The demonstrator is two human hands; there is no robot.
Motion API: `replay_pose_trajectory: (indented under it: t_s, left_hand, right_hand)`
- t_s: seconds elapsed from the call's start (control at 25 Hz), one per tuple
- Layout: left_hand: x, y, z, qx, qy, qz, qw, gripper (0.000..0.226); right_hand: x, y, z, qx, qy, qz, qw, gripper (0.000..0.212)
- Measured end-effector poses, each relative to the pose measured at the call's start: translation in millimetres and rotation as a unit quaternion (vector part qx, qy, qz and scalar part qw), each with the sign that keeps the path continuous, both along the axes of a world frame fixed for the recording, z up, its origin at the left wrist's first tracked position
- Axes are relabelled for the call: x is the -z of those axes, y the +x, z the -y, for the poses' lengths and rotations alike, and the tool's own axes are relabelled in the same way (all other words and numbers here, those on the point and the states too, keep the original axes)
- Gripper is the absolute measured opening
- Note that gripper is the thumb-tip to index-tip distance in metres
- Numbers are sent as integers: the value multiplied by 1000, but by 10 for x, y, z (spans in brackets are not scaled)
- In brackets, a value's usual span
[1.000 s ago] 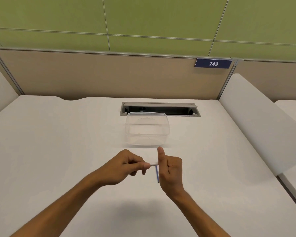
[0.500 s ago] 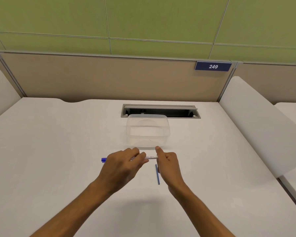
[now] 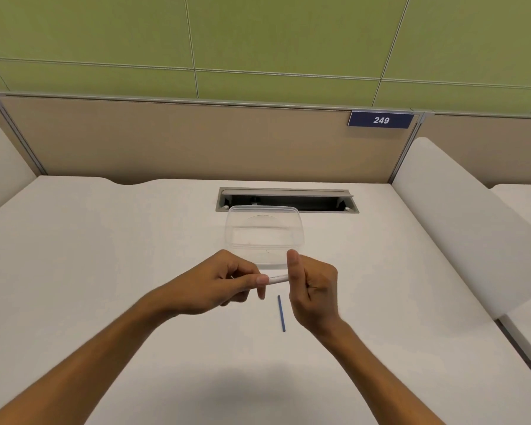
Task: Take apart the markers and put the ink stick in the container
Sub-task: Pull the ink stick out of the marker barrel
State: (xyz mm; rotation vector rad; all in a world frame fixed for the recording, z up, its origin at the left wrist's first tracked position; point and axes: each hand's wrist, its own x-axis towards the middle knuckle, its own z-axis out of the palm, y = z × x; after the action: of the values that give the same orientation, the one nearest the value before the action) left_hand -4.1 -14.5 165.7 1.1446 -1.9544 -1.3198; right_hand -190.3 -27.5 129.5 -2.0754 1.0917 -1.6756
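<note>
My left hand (image 3: 215, 283) and right hand (image 3: 314, 289) are both bare: no gloves, rings, watch or bands visible on fingers or wrists. My forearms are uncovered along their whole visible length, with no sleeve edge in view. Fingernails appear short and unpainted. No markings or dressings noted on either arm.

Clear glossy plastic container (image 3: 264, 231) on a smooth matt white table (image 3: 105, 256).

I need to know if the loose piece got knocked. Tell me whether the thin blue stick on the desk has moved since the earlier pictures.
No. The blue stick lies at the same spot and angle in front of the clear container, below its right half.
</note>
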Motion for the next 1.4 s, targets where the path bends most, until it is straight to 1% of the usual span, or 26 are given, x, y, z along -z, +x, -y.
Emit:
replay_pose_trajectory:
  t_s: [0.08,0.12,0.16,0.2,0.28,0.32,0.4,0.48,0.56,0.6,0.68,0.72,0.76,0.8,0.84,0.92,0.96,1.0,1.08,1.12,1.16,1.2,1.24,1.32,1.36,1.4]
  left_hand:
    - [15,-49,-20,-66,-80,37,994,26]
    - [25,-72,-39,-95,-135,77,983,25]
    - [43,-95,-57,-113,-208,136,962,26]
    - [71,-111,-67,-122,-291,202,927,25]
    - [113,-108,-66,-124,-432,300,841,21]
    - [128,-98,-66,-125,-468,330,811,23]
    - [141,-89,-60,-138,-498,352,780,31]
    - [128,-82,-57,-141,-485,340,793,38]
    - [107,-80,-61,-144,-442,302,832,42]
    - [82,-66,-52,-143,-390,264,871,42]
    - [37,-42,-20,-106,-213,134,962,42]
    - [12,-39,2,-73,-129,80,986,41]
    - [8,-38,16,-45,-74,49,995,41]
    - [6,-33,19,-26,-45,32,998,40]
    - [-2,-30,25,-23,-40,30,998,40]
    - [10,-23,44,-75,-93,65,991,34]
    - [12,-13,36,-107,-162,111,975,30]
    - [19,-10,27,-127,-256,180,941,26]
    - [58,-27,18,-115,-424,298,848,21]
    - [70,-37,14,-100,-471,332,811,18]
    - [71,-46,16,-87,-500,351,787,17]
    - [65,-43,24,-81,-517,356,774,18]
    - [55,-30,28,-78,-515,353,777,22]
    - [24,-10,27,-80,-476,321,815,31]
    - [7,-5,34,-84,-447,287,843,34]
    - [-10,1,45,-81,-392,238,885,34]
  right_hand:
    - [15,17,23,39,81,18,996,54]
    - [38,39,36,53,149,33,987,56]
    - [55,56,45,57,221,50,972,58]
    - [61,61,56,48,295,72,952,60]
    - [50,56,102,1,414,123,902,63]
    - [37,50,115,-16,443,138,886,62]
    - [10,38,117,-24,434,135,890,59]
    - [2,48,111,-15,379,114,918,61]
    - [1,50,86,-7,314,100,944,63]
    - [-10,50,63,-7,275,95,957,63]
    - [-19,19,28,-8,163,59,985,58]
    - [-27,-15,27,-2,91,24,996,55]
    - [-28,-43,25,-2,31,-1,1000,52]
    - [-13,-60,35,-5,-12,-14,1000,53]
    - [-1,-66,58,-5,-24,-20,999,55]
    - [36,-36,93,22,61,-5,998,56]
    - [58,2,102,38,137,12,990,57]
    - [74,34,105,42,225,36,973,59]
    - [86,49,132,6,392,101,915,61]
    - [62,47,155,-21,457,135,879,58]
    - [23,40,172,-45,502,161,849,55]
    - [-14,33,180,-63,522,176,832,53]
    - [-38,30,179,-74,522,182,830,53]
    - [-55,44,157,-74,473,161,863,62]
    - [-54,51,138,-62,430,141,889,66]
    - [-55,58,120,-46,375,123,918,66]
